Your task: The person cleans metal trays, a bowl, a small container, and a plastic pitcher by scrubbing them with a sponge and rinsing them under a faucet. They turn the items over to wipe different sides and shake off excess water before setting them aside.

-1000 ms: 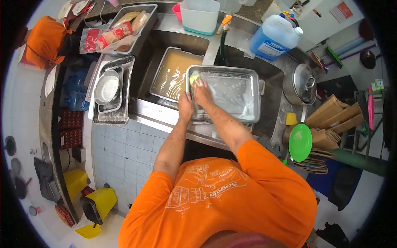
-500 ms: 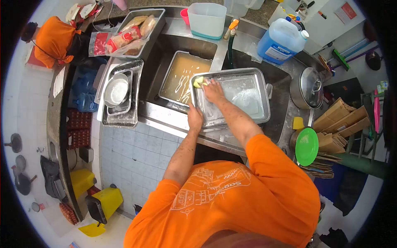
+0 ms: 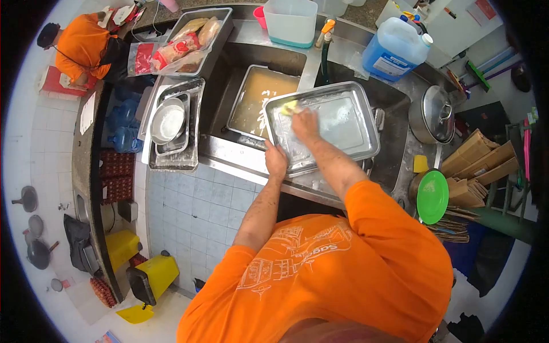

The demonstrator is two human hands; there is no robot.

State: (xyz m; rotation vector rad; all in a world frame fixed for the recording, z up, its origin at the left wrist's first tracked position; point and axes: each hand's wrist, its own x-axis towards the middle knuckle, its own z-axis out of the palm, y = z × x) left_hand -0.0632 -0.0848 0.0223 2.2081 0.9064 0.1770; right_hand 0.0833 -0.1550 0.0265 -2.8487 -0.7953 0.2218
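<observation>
A rectangular metal baking tray (image 3: pixel 337 123) lies tilted over the right sink basin and the divider, its inside wet with soapy patches. My left hand (image 3: pixel 276 160) grips the tray's near left edge, fingers partly hidden by the rim. Pressed on the tray floor near its far left corner, my right hand (image 3: pixel 305 124) is closed around a yellow sponge (image 3: pixel 290 108). In the left basin a second tray (image 3: pixel 242 97) holds cloudy brownish water.
Stacked metal pans (image 3: pixel 168 121) stand left of the sink, below a tray of bagged food (image 3: pixel 186 48). Behind are a tap (image 3: pixel 326 31) and a blue liquid jug (image 3: pixel 394 51). A lidded pot (image 3: pixel 433 114) and green lid (image 3: pixel 432 197) are right. A co-worker (image 3: pixel 86 46) stands far left.
My right hand and the sponge have shifted a little across the tray floor. The tray has turned slightly, its far right side rising. The whole view has moved slightly.
</observation>
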